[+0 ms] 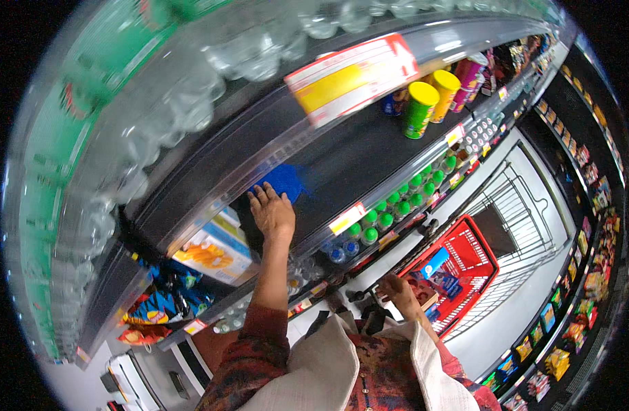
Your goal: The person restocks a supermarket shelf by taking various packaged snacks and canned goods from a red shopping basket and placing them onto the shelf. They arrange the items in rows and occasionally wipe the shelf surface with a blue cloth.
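My left hand (272, 211) reaches into a black store shelf (340, 169), palm down, its fingers spread over a blue cloth (283, 182) and holding it against the surface. The cloth's right edge looks blurred. To the left of this hand is a carton (214, 246) with food pictured on it. My right hand (399, 294) hangs low beside a red plastic basket (476, 257), fingers loosely curled and apart, with nothing visible in it. Inside the basket lie a blue box (435, 262) and several other packages, partly hidden by my hand.
Snack canisters, green (421, 110) and yellow (444, 95), stand farther right on the shelf. A large price sign (353, 77) hangs from the shelf above. Green-capped bottles (386, 220) fill the shelf below. A wire shopping cart (525, 221) stands behind me, before another snack shelf (555, 365).
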Tool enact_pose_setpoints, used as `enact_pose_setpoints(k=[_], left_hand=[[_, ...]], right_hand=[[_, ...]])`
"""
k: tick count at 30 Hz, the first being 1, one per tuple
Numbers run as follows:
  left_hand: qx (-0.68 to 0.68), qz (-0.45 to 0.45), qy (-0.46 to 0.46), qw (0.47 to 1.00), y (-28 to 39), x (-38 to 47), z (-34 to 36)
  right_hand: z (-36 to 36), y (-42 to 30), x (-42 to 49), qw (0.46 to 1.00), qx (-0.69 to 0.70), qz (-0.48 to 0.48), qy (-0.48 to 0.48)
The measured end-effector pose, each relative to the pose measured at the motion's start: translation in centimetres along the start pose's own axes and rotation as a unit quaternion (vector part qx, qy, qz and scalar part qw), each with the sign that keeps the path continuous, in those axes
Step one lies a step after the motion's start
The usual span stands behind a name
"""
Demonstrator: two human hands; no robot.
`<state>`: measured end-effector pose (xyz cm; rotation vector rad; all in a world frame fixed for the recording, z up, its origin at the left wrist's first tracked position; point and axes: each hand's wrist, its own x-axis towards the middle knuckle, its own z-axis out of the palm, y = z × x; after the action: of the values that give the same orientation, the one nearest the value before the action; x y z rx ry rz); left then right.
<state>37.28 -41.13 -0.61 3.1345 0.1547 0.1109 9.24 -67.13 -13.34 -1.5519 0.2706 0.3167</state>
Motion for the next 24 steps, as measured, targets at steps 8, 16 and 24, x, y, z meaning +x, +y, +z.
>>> enact_pose_setpoints(k=[8, 16, 24], left_hand=[[-0.025, 0.121, 0.009, 0.992, 8.5, 6.0, 0.7], [-0.046, 0.250, 0.028, 0.967, 21.3, 12.8, 1.6], [-0.081, 0.311, 0.070, 0.944, 22.8, 11.5, 1.4]], right_hand=[[-1.8, 2.3, -1.8, 0.988, 0.088, 0.081, 0.099], [-2.9, 4.6, -4.7, 0.977, 0.077, 0.119, 0.161], [-3.2, 4.9, -5.2, 0.970, 0.083, 0.114, 0.197]])
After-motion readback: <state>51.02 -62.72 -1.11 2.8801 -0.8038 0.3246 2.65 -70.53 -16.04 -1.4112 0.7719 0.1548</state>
